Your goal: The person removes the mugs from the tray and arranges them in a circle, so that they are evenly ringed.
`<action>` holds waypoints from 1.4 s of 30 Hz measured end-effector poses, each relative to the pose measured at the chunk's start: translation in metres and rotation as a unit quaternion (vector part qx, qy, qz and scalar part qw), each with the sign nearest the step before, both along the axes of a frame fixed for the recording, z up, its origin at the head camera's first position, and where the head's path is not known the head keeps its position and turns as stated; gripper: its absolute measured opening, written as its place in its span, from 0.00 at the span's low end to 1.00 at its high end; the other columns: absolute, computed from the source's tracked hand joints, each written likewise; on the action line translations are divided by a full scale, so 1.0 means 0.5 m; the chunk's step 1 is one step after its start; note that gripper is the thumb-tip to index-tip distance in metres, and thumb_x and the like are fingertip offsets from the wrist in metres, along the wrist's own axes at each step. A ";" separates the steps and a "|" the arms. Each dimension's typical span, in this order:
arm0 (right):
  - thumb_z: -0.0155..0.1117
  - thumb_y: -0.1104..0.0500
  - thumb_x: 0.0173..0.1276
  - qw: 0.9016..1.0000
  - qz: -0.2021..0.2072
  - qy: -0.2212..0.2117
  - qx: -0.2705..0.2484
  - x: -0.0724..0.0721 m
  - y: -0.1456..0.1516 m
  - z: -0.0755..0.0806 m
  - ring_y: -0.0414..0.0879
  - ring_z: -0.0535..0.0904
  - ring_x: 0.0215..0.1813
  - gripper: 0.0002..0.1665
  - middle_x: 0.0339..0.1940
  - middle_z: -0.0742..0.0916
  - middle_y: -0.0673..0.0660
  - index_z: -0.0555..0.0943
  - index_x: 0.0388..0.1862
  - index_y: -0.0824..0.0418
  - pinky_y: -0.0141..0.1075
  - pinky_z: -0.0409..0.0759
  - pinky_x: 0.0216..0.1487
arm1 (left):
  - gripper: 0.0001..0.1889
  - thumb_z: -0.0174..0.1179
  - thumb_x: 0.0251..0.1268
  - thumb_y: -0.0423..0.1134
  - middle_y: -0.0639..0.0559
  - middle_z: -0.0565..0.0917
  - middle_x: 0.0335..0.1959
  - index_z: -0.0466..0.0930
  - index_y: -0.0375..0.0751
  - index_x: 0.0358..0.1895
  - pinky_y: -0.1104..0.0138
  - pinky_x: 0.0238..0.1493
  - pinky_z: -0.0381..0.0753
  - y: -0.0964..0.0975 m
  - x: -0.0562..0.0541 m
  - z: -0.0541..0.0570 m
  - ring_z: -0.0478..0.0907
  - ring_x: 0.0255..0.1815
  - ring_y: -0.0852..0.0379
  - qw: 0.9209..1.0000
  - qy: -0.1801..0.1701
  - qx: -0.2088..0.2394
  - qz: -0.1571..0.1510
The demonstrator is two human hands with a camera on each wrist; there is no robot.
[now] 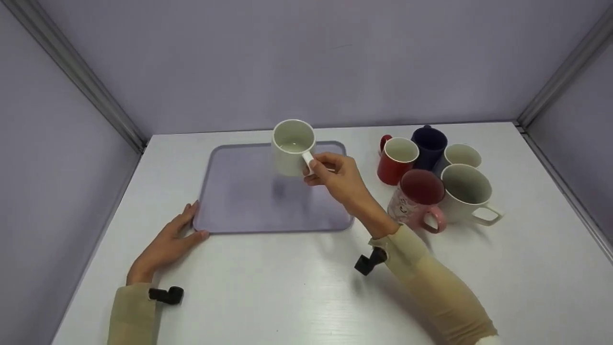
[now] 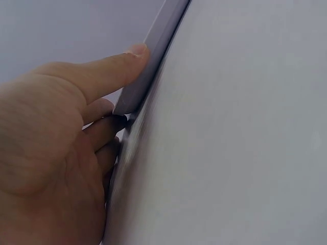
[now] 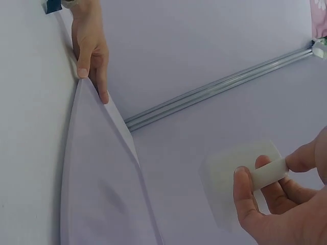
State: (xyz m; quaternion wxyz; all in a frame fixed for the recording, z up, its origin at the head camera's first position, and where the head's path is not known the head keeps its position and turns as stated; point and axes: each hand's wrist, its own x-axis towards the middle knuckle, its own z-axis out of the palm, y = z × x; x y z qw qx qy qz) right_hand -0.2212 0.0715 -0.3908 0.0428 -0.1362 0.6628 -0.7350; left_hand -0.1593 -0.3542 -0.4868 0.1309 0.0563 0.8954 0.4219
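My right hand (image 1: 337, 179) grips a white mug (image 1: 287, 163) by its handle (image 3: 269, 173), holding it upright above a lavender tray (image 1: 239, 211). The mug's mouth faces up, and its shadow falls on the tray below. At the tray's front left corner is my left hand (image 1: 167, 244). In the left wrist view its thumb (image 2: 115, 71) lies against the tray's rim, while the other fingers bend around the corner and are partly hidden.
Right of the tray stand a red mug (image 1: 393, 172), a dark blue mug (image 1: 429, 146), a pink mug with a pattern (image 1: 402, 206), a large white mug (image 1: 455, 206) and a pale mug (image 1: 462, 152) partly hidden behind it. Lavender walls (image 1: 306, 72) enclose the white table (image 1: 249, 292).
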 end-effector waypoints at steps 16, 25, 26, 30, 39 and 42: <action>0.62 0.71 0.78 0.998 -0.069 -0.011 -0.003 0.062 0.101 -0.020 0.46 0.92 0.40 0.11 0.38 0.92 0.59 0.84 0.51 0.80 0.39 0.92 0.51 | 0.48 0.64 0.78 0.56 0.38 0.37 0.90 0.45 0.48 0.89 0.33 0.85 0.35 -0.004 0.003 0.001 0.31 0.90 0.34 1.000 -0.003 0.005 -0.003; 0.67 0.73 0.75 0.993 -0.107 -0.046 -0.014 0.093 0.133 -0.057 0.53 0.94 0.42 0.12 0.42 0.93 0.64 0.85 0.53 0.79 0.41 0.92 0.52 | 0.48 0.64 0.78 0.56 0.38 0.38 0.90 0.45 0.50 0.89 0.33 0.85 0.36 -0.005 0.004 0.011 0.32 0.90 0.34 1.000 -0.003 0.000 -0.007; 0.67 0.73 0.74 0.992 -0.113 -0.048 -0.015 0.096 0.135 -0.061 0.53 0.94 0.42 0.13 0.42 0.93 0.65 0.86 0.54 0.79 0.41 0.92 0.52 | 0.48 0.64 0.78 0.56 0.38 0.38 0.90 0.45 0.51 0.89 0.33 0.85 0.36 -0.006 0.005 0.011 0.32 0.90 0.33 1.000 -0.002 -0.001 -0.008; 0.69 0.72 0.74 0.987 -0.145 -0.061 -0.012 0.109 0.137 -0.079 0.50 0.94 0.40 0.13 0.42 0.93 0.66 0.86 0.54 0.79 0.40 0.92 0.50 | 0.48 0.64 0.78 0.57 0.40 0.37 0.90 0.44 0.54 0.89 0.33 0.85 0.36 -0.010 0.010 0.011 0.31 0.90 0.35 1.000 -0.009 -0.001 -0.006; 0.68 0.73 0.73 0.979 -0.193 -0.067 -0.009 0.131 0.128 -0.116 0.51 0.94 0.44 0.12 0.44 0.92 0.71 0.86 0.52 0.79 0.38 0.92 0.49 | 0.48 0.65 0.78 0.54 0.42 0.38 0.90 0.44 0.54 0.89 0.34 0.86 0.36 -0.017 0.017 0.016 0.32 0.91 0.37 1.000 -0.005 0.010 -0.006; 0.68 0.73 0.74 0.977 -0.203 -0.069 -0.007 0.135 0.128 -0.125 0.50 0.94 0.44 0.12 0.45 0.92 0.72 0.86 0.53 0.79 0.39 0.92 0.50 | 0.48 0.65 0.78 0.54 0.42 0.38 0.90 0.45 0.53 0.89 0.34 0.86 0.36 -0.016 0.019 0.014 0.31 0.91 0.38 1.000 -0.003 0.014 -0.010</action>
